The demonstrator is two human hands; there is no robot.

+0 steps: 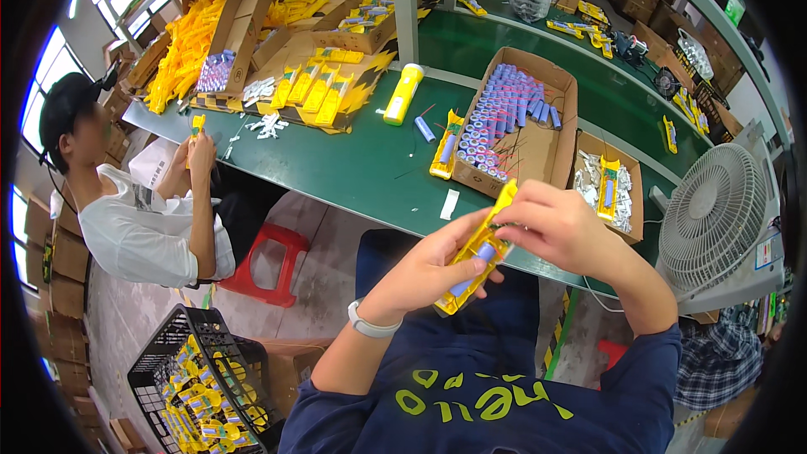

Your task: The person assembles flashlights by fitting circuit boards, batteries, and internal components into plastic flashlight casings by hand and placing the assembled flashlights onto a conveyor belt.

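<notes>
My left hand (439, 267) is wrapped round a yellow flashlight shell half (507, 195), held tilted above my lap at the table's front edge. A purple cylindrical battery cell (484, 251) lies inside the shell, partly under my left thumb. The fingers of my right hand (551, 223) are pinched together over the shell's upper part; what they grip there is too small to make out. Just beyond my hands stands a cardboard box (551, 151) of purple cells with thin wires. Another shell half with a cell (445, 147) leans against its left side.
Right of that box sit a smaller box of white parts (624, 212) and a grey fan (713, 210). A yellow flashlight (404, 94) and a loose cell (424, 129) lie on the green table (353, 172). A co-worker (143, 202) sits left, near a black crate (160, 361).
</notes>
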